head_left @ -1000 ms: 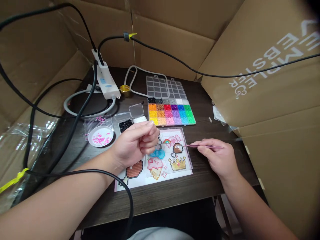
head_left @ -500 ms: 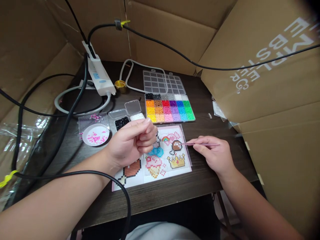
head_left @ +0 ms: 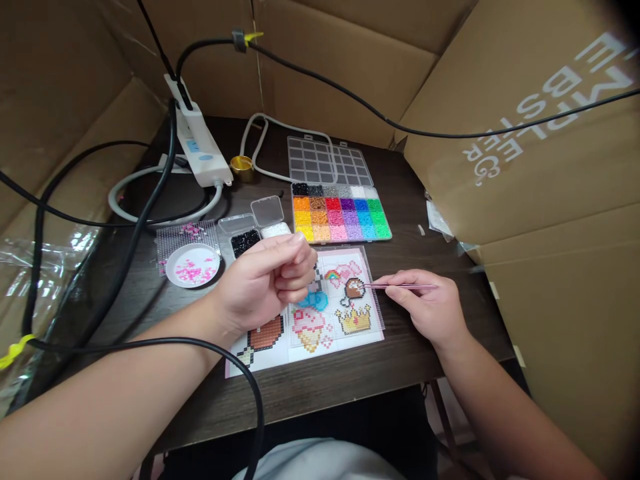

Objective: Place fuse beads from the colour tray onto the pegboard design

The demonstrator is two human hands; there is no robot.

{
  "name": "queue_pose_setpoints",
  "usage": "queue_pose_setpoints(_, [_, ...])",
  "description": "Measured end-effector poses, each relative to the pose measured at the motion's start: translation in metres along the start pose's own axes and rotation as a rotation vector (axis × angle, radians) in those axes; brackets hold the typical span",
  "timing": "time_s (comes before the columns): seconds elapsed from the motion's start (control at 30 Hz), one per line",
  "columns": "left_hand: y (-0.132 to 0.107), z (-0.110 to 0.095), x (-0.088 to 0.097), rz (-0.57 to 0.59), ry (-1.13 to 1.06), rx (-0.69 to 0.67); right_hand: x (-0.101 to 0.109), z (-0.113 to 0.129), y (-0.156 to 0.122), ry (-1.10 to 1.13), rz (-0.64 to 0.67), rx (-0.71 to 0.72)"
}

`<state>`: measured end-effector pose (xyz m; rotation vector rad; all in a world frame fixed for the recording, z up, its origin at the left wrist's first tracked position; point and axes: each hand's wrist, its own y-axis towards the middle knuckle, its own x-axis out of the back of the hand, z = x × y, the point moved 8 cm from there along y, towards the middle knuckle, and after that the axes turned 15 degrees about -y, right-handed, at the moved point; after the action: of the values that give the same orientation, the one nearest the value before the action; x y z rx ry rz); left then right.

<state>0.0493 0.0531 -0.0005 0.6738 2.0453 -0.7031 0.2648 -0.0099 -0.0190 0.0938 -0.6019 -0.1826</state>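
Right hand [head_left: 431,312] is pinching tweezers [head_left: 403,287] over the pegboard [head_left: 361,261]; left hand [head_left: 265,285] is hovering clenched, further left.

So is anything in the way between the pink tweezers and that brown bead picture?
Nothing visible. The tweezers, held in the right hand, point straight at the brown bead picture, with the tip right at its edge. The left hand is curled further left, over the pegboard, not between them.
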Motion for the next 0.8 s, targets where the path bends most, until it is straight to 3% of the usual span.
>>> queue_pose_setpoints(0.8, [-0.0002, 0.0008, -0.0037, 0.024, 0.031, -0.001, 0.004, 0.0029, 0.0016, -0.001, -0.042, -0.023])
